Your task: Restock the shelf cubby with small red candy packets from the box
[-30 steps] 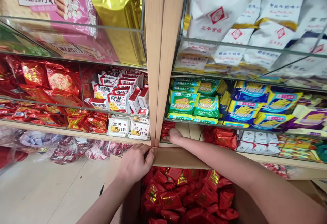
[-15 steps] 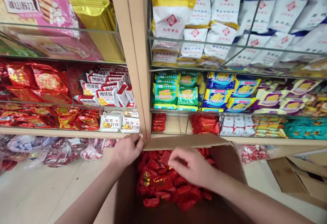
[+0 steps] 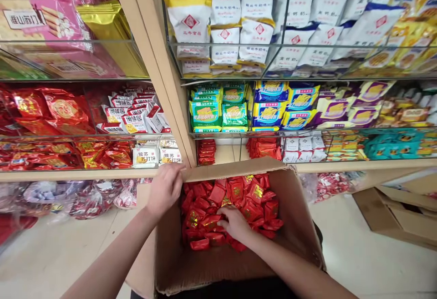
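Note:
An open cardboard box [image 3: 239,168] stands against the shelf front, partly filled with small red packets [image 3: 254,192] that carry gold print. My left hand [image 3: 167,187] is closed on the box's far left corner, its fingers wrapped over the rim. Inside the box, my right hand [image 3: 235,224] reaches down onto the red packets. Its thumb and fingers are apart and bent, touching the packets; the fingertips are partly hidden among them.
Shelves behind the box hold green biscuit packs [image 3: 205,114], white packs [image 3: 257,42] and a stack of red packets [image 3: 206,152]. A wooden post [image 3: 160,62] divides the shelves. Bagged goods [image 3: 82,196] lie below. Another cardboard box [image 3: 399,217] lies on the floor at right.
My right hand has lowered from above the red packets into them. My left hand stays at the box corner. The view has shifted, showing more of the box's near side.

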Demonstrator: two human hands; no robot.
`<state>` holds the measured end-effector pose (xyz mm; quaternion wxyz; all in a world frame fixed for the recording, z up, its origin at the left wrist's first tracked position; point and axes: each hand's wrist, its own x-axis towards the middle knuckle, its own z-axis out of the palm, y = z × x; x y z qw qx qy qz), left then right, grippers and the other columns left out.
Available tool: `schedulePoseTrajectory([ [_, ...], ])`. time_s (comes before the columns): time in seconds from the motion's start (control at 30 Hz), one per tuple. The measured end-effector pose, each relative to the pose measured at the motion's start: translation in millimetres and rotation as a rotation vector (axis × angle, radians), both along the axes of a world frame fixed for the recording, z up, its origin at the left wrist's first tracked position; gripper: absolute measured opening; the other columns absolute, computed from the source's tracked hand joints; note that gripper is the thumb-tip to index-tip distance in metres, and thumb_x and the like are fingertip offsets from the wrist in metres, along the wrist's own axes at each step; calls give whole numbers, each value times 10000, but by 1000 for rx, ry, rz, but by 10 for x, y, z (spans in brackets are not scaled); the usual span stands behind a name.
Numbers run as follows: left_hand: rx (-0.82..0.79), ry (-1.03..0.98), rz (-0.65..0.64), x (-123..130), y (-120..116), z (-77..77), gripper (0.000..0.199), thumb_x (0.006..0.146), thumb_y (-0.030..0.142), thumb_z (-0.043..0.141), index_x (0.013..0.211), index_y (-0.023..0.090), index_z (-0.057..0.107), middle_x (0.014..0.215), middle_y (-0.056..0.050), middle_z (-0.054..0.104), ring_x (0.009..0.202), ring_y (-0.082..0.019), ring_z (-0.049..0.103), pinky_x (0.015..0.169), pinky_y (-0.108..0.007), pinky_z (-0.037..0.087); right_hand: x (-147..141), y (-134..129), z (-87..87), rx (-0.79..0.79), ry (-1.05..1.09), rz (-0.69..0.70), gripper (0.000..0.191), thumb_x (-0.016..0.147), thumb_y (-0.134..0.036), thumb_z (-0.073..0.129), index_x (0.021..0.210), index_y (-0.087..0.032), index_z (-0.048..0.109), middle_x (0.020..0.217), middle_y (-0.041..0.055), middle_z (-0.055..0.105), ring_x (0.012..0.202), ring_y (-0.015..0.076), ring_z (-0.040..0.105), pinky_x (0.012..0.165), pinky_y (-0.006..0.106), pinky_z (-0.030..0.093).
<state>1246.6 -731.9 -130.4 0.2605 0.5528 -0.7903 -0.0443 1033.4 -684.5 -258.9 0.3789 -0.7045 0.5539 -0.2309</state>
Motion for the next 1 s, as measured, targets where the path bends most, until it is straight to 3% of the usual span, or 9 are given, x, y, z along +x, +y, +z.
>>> schedulePoseTrajectory([
  [0.13, 24, 166, -135, -242, 462, -231, 287, 811, 227, 385, 1087, 183, 451, 1085, -81, 534, 1050, -192, 458, 908, -332, 367, -95, 99, 246, 22, -140, -66, 114, 709, -231, 543, 809, -187, 510, 725, -2, 532, 707, 140, 492, 665, 250, 389],
  [0.17, 73, 239, -103, -331, 571, -318, 335, 808, 246, 406, 1134, 166, 409, 1090, -97, 518, 1035, -200, 465, 891, -345, 380, -102, 140, 321, 72, -236, -79, 122, 718, -258, 534, 802, -187, 480, 677, -22, 504, 638, 120, 472, 610, 230, 381],
  [0.2, 219, 467, -10, -423, 664, -404, 337, 780, 263, 475, 1105, 186, 433, 1055, -78, 527, 1000, -201, 480, 882, -346, 379, -98, 183, 397, 138, -355, -92, 144, 717, -280, 536, 793, -189, 455, 631, -41, 470, 581, 104, 442, 561, 214, 363],
  [0.27, 324, 601, 62, -596, 790, -548, 184, 791, 315, 464, 912, 187, 515, 842, -37, 562, 807, -180, 536, 754, -319, 439, -62, 267, 537, 261, -601, -121, 197, 694, -307, 564, 779, -189, 431, 599, -59, 428, 541, 88, 395, 526, 201, 331],
  [0.33, 364, 687, 113, -734, 844, -623, 193, 808, 352, 425, 747, 191, 512, 686, 4, 527, 663, -150, 519, 647, -280, 451, 0, 332, 625, 280, -747, -183, 228, 684, -344, 578, 756, -188, 429, 611, -56, 416, 558, 87, 379, 539, 202, 324],
  [0.53, 430, 933, 198, -934, 873, -525, 347, 784, 461, 416, 673, 166, 561, 635, -11, 562, 640, -161, 546, 594, -251, 465, 125, 357, 541, 101, -894, -478, 300, 749, -464, 473, 664, -190, 387, 589, -47, 351, 550, 92, 325, 521, 206, 315],
  [0.77, 441, 1099, 233, -985, 918, -448, 389, 725, 519, 477, 634, 163, 603, 564, -20, 603, 553, -160, 558, 540, -239, 460, 98, 365, 547, 51, -908, -564, 303, 792, -431, 433, 624, -191, 354, 594, -41, 351, 556, 92, 335, 517, 207, 331],
  [0.93, 405, 1089, 217, -998, 924, -464, 342, 734, 502, 475, 646, 189, 580, 525, 0, 567, 512, -143, 526, 483, -225, 431, 106, 347, 581, 29, -881, -632, 295, 810, -436, 397, 642, -195, 368, 594, -36, 372, 546, 96, 359, 518, 213, 352],
  [1.0, 392, 1059, 191, -975, 918, -474, 336, 767, 469, 445, 599, 194, 540, 506, 15, 526, 483, -126, 489, 462, -215, 411, 78, 343, 618, -7, -848, -594, 282, 812, -428, 396, 651, -197, 386, 581, -38, 368, 532, 95, 368, 506, 209, 355],
])
